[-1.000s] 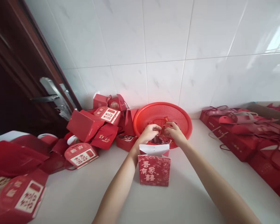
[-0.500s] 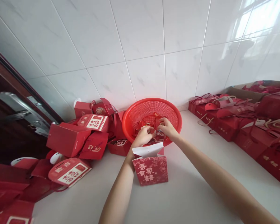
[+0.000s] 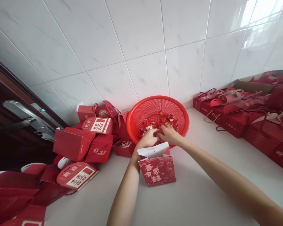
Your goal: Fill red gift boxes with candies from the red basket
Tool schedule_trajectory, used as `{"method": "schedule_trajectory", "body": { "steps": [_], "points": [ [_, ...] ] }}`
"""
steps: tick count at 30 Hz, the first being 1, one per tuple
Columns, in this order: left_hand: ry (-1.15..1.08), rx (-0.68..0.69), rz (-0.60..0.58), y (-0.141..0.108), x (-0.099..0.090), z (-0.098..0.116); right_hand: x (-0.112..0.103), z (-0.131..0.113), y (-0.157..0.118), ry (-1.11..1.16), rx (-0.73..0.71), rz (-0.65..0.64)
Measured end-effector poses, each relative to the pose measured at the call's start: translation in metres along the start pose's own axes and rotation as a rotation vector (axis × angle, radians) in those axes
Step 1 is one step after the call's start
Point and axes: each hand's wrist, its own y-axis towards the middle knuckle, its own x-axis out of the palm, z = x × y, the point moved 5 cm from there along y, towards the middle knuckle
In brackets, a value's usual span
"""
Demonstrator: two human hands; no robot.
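A red perforated plastic basket stands against the tiled wall with small red-wrapped pieces inside. Both my hands reach into its near side, close together. My left hand has its fingers bent among the pieces, fingertips hidden. Beside it on the right, my right hand lies over the pieces with its fingers pointing down and left; what it touches underneath is hidden. Between my forearms an open red paper box with white characters stands upright on the white surface, just in front of the basket.
Many red boxes are piled at the left, beside a dark door with a metal handle. Rows of red boxes with cord handles stand at the right. Behind them is a cardboard carton with red items.
My hands have come closer together at the basket's near side. The view has shifted slightly, so the basket and box appear a little further right.
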Motion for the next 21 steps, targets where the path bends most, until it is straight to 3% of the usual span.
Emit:
{"method": "schedule_trajectory", "body": {
  "steps": [2, 3, 6, 8, 14, 18, 21],
  "points": [
    [-0.017, -0.009, -0.075, 0.001, 0.003, -0.002, 0.006, -0.004, -0.006, -0.105, 0.031, -0.038],
    [-0.009, -0.013, -0.048, 0.002, 0.001, -0.002, 0.008, -0.006, -0.009, -0.145, 0.048, -0.058],
    [0.023, -0.023, 0.189, 0.004, -0.013, -0.002, 0.01, -0.01, -0.016, -0.209, 0.101, -0.109],
    [0.005, -0.018, 0.278, 0.004, -0.019, 0.002, 0.009, -0.011, -0.018, -0.212, 0.131, -0.127],
    [-0.116, 0.037, 0.151, -0.003, -0.022, 0.02, 0.007, -0.008, -0.016, -0.186, 0.133, -0.113],
    [0.226, 0.042, 0.24, -0.008, -0.032, 0.017, 0.014, -0.008, -0.014, -0.223, 0.122, -0.051],
    [0.595, -0.068, 0.264, -0.012, -0.031, 0.012, 0.021, -0.011, -0.015, -0.258, 0.118, -0.003]
  ]
}}
